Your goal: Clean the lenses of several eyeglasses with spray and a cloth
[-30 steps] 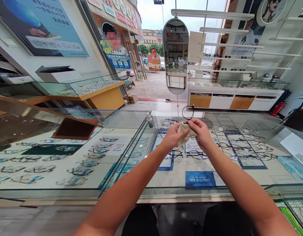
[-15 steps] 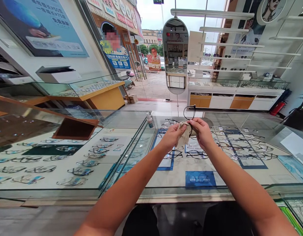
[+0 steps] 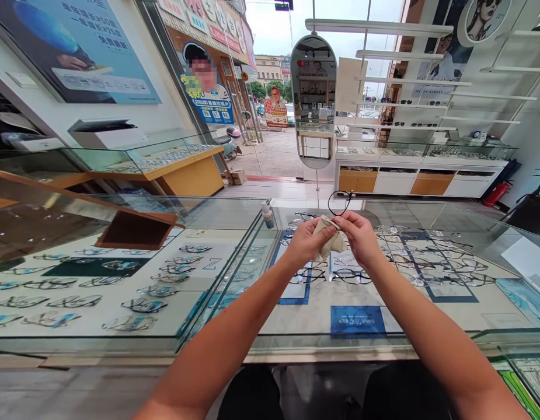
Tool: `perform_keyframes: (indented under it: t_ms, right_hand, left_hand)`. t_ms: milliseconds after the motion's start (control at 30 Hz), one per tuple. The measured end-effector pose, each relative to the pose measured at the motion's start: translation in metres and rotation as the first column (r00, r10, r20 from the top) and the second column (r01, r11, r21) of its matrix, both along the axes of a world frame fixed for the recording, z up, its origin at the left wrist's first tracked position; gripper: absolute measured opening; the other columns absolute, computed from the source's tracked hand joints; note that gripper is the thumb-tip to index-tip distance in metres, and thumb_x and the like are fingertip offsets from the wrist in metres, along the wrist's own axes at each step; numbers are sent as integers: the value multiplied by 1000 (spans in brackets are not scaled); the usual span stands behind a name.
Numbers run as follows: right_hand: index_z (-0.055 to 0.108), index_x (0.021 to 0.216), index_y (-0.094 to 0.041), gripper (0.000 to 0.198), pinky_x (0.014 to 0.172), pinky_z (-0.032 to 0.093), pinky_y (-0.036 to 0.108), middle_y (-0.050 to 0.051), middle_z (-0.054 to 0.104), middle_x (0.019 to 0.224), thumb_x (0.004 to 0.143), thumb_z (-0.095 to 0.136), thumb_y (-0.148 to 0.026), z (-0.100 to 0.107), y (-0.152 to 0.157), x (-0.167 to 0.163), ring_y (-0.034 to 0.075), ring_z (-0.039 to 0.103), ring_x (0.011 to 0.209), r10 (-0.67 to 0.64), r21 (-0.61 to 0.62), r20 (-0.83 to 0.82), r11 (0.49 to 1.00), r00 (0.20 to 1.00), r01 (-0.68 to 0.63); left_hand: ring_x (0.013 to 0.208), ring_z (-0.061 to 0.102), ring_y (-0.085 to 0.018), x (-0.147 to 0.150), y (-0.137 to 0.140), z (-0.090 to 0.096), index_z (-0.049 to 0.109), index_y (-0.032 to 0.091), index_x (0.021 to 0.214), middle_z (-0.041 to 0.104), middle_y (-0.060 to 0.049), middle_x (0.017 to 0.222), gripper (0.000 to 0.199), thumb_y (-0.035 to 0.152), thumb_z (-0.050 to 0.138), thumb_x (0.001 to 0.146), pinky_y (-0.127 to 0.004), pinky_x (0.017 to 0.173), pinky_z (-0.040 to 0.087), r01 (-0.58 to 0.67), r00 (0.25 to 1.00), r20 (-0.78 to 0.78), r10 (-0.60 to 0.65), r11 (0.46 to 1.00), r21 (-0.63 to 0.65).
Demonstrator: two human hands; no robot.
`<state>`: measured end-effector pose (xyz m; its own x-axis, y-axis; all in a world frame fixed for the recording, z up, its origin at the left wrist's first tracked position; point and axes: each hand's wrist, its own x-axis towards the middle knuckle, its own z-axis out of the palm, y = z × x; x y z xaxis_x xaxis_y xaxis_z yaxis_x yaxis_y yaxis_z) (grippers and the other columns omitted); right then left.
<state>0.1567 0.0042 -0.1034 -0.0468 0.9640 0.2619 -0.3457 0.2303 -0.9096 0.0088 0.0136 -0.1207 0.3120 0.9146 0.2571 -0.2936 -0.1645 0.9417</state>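
Observation:
Both hands meet above the glass display case. My left hand is closed on a beige cleaning cloth, which is bunched around part of a pair of eyeglasses. My right hand pinches the same dark-rimmed eyeglasses; one round lens rim sticks up above the fingers. The other lens is mostly hidden by cloth and fingers. Under the glass below my hands lie rows of eyeglass frames and a blue card.
A small white spray bottle stands on the glass left of my hands. At the far left a brown wooden-framed mirror leans over the counter. Beyond the case hang an oval mirror and white shelves.
The lens rim above my fingers has tilted to the right. The cloth has shifted and is folded more tightly between my hands, covering more of the glasses.

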Motion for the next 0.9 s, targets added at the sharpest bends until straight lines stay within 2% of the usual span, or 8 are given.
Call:
perform_keyframes:
  t_ms: [167, 333, 433, 533, 700, 800, 900]
  right_hand:
    - [68, 62, -24, 36, 73, 49, 31, 0, 69, 79, 58, 93, -48, 0, 1, 1, 16, 57, 76, -26, -32, -1, 999, 1000, 26]
    - [69, 68, -23, 38, 67, 46, 31, 0, 68, 75, 57, 93, -50, 1, 7, 9, 15, 55, 68, -37, -79, -21, 996, 999, 35]
    - [70, 72, -24, 37, 67, 43, 31, -1, 64, 72, 63, 90, -54, 0, 12, 16, 15, 51, 67, -115, 4, 45, 993, 992, 115]
    - [71, 73, -25, 32, 75, 45, 33, -1, 63, 76, 70, 86, -53, 0, 14, 21, 17, 52, 74, -200, 141, 126, 973, 972, 182]
    - [70, 69, -27, 27, 89, 45, 40, 4, 66, 90, 79, 80, -50, 2, 11, 22, 24, 59, 93, -270, 359, 350, 923, 897, 138]
    - [71, 69, -27, 25, 96, 44, 44, 5, 67, 94, 81, 78, -48, 0, 10, 20, 26, 60, 100, -260, 380, 435, 921, 862, 86]
    - [71, 69, -26, 23, 105, 42, 47, 6, 67, 100, 81, 77, -45, -3, 11, 20, 27, 61, 107, -221, 343, 479, 938, 849, 51]
  left_hand:
    - [57, 54, -11, 0, -2, -1, 69, 15, 82, 63, 0, 66, 63, 74, 86, 68, -24, 55, 45, -7, 1000, -23, 7, 1000, -7]
    - [61, 58, -12, -2, 4, -6, 72, 15, 97, 66, 0, 74, 64, 71, 87, 71, -25, 59, 50, 89, 994, -53, -92, 995, -48]
    - [69, 65, -16, -3, 10, -9, 73, 15, 100, 72, -4, 81, 71, 77, 84, 69, -27, 62, 52, 30, 999, -20, -32, 996, -82]
    - [82, 72, -22, -4, 17, -12, 75, 15, 103, 76, -6, 84, 76, 82, 82, 67, -29, 68, 54, -63, 997, 37, 67, 993, -97]
    - [90, 76, -26, -12, 26, -12, 76, 19, 99, 78, -5, 82, 71, 79, 86, 63, -33, 75, 59, -93, 987, 115, 113, 981, -170]
    - [89, 77, -26, -15, 29, -11, 77, 18, 99, 79, -5, 82, 69, 78, 86, 65, -34, 78, 60, -90, 984, 138, 115, 980, -176]
    - [88, 77, -25, -17, 32, -12, 76, 17, 102, 79, -5, 82, 72, 79, 85, 66, -35, 79, 61, -113, 980, 145, 139, 979, -172]
